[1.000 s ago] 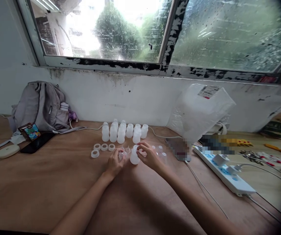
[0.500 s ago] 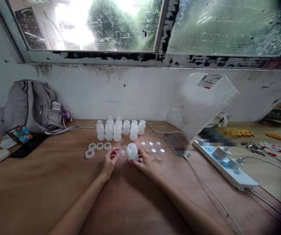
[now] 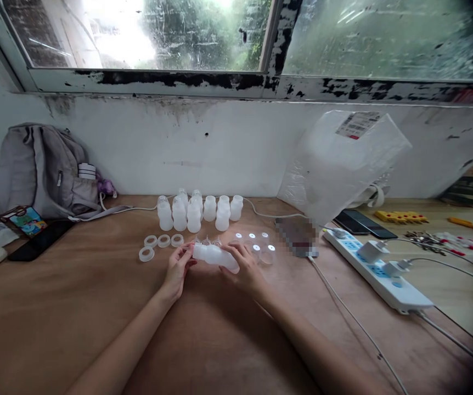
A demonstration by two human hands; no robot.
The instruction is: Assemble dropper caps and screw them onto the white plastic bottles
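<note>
A: Far left of the brown wooden bench: a grey fabric backpack against the wall, and a black phone lying flat in front of it. Next?

B: Four white plastic rings in a loose row, then a cluster of small upright translucent white plastic bottles behind them. Both are well clear of the hands.

A: The hands?

B: The left hand has its fingertips pinched at the neck end of one translucent white plastic bottle. I cannot tell whether a small part sits between those fingers. The right hand is wrapped under the base end, closed around it.

A: Change from a moment ago?

B: Yes. Half a second back the bottle stood upright near the right hand, with the left hand on a small piece beside it. Now it is tipped over, lying roughly level between both hands, just above the bench, neck pointing left. My reading: the neck is turned toward the left hand so something can be fitted there.

A: Further right?

B: Clear round plastic caps with white centres just beyond the right hand, then a crumpled clear plastic bag with a printed label leaning on the wall. Last is a white power strip with plugs in it.
</note>
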